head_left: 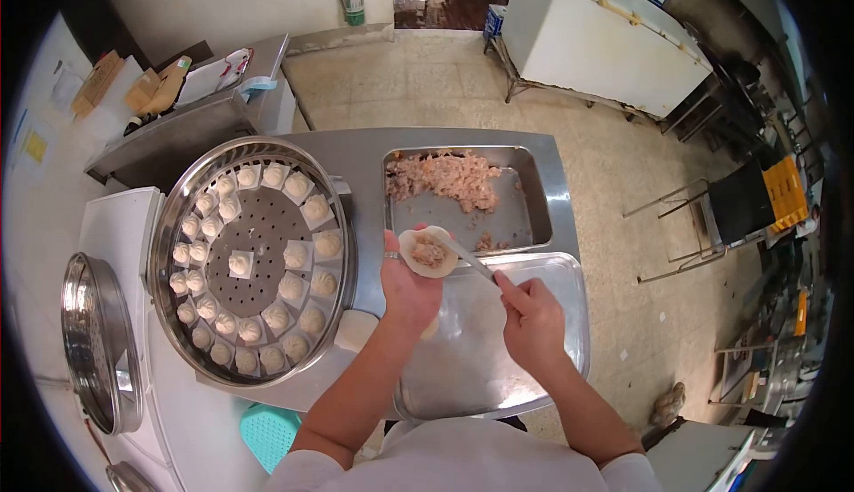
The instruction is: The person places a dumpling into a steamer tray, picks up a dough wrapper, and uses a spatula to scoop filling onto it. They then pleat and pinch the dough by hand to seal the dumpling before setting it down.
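My left hand (411, 289) holds a round dough wrapper (432, 267) with meat filling (428, 251) at its middle. My right hand (531, 321) grips a flat metal spatula (471, 262), whose tip touches the filling. Beyond the wrapper, a deep metal pan (541, 198) holds pink minced filling (445, 178), mostly heaped at its upper left. On the left stands a round perforated steamer tray (253, 270) with several pleated buns on paper squares around its edge and one bun (239, 264) near the middle. Pale dough rounds (357, 330) lie beside my left forearm, partly hidden.
A shallow metal tray (498, 350) lies under my right hand on the steel table (338, 149). Another steamer ring (102, 341) is at the far left, above a teal stool (267, 437). A black chair (740, 205) stands right; a white freezer (605, 47) is behind.
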Demonstrator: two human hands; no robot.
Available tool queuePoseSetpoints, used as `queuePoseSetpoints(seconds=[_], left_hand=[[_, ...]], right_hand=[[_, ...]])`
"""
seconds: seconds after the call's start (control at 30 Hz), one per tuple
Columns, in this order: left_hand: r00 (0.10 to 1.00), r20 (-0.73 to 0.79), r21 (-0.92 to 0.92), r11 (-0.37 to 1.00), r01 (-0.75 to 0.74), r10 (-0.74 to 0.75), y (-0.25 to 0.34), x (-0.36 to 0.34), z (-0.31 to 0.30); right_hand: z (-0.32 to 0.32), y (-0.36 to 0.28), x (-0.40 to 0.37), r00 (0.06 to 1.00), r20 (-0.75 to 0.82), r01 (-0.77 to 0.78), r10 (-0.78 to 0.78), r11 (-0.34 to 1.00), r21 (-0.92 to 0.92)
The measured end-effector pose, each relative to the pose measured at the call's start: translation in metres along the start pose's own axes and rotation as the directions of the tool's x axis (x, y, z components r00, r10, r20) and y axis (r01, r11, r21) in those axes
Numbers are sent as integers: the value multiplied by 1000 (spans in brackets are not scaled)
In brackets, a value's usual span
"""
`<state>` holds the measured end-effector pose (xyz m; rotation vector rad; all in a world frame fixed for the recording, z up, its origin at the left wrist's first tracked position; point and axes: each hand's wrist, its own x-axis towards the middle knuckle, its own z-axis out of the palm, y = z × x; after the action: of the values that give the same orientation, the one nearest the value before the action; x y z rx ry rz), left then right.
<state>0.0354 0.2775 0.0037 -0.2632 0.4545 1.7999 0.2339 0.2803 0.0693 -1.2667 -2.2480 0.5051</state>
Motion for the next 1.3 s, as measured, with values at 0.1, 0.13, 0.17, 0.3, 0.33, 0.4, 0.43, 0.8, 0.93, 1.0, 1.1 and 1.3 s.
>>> queuePoseSetpoints(seconds=[0.1, 0.13, 0.17, 0.3, 0.33, 0.4, 0.43, 0.8, 0.93, 1.0, 1.1, 1.3], left_hand=[[997, 29, 54, 996, 66, -68, 3, -10, -2], [994, 59, 72, 994, 82, -87, 4, -13, -2], [995, 38, 100, 991, 86, -90, 5, -15, -1], [995, 14, 205, 974, 97, -102, 10, -28, 3], [993, 25, 234, 967, 104, -113, 11, -30, 5], [991, -23, 239, 962, 131, -130, 13, -34, 8], [990, -47, 238, 961, 143, -136, 14, -36, 9], [975, -28, 327, 919, 218, -221, 29, -49, 1], [968, 43, 273, 935, 227, -248, 28, -47, -7], [979, 35, 333, 926, 177, -199, 27, -43, -18], [989, 31, 444, 889, 116, -144, 29, -49, -23], [984, 50, 503, 855, 125, -173, 27, -52, -44]], right_hand=[[-6, 1, 8, 991, 43, 132, -127, 979, -152], [-7, 2, 8, 982, 62, 187, -178, 961, -202], [-13, 2, 8, 983, 70, 184, -173, 959, -217], [-28, 0, 8, 972, 87, 235, -219, 937, -257], [-29, -1, 8, 967, 82, 256, -243, 929, -266], [-33, 4, 11, 957, 79, 289, -278, 916, -279], [-35, 6, 12, 951, 79, 308, -298, 907, -286], [-39, 8, -5, 941, 15, 335, -338, 924, -186], [-23, 5, -16, 967, 119, 239, -225, 964, -119], [-28, 13, -17, 977, 141, 167, -160, 985, -45], [-33, 26, -12, 986, 165, 22, -12, 998, -62], [7, 61, 43, 944, 292, -53, 155, 942, -331]])
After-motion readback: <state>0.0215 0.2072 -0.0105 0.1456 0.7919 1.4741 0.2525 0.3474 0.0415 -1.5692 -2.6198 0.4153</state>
